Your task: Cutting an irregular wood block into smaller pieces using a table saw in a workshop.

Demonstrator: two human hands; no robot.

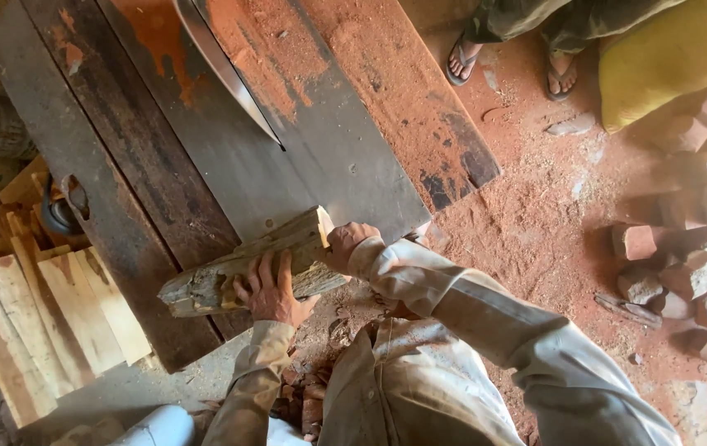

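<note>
Seen from above, a person in a dusty pale long-sleeved shirt holds a rough, weathered block of wood (242,266) at the near edge of a dark metal saw table (205,157) dusted with reddish sawdust. The left hand (271,289) lies on top of the block near its middle, fingers spread and curled over the far edge. The right hand (345,244) grips the block's right end, fingers closed around it. A circular saw blade (225,70) rises from the table farther away, well apart from the block. Pale cut wooden slats (48,314) are stacked to the left of the table. To the right, chunks of reddish wood (683,272) lie on the sawdust-covered floor, and another person's sandalled feet (510,62) stand at the top.
</note>
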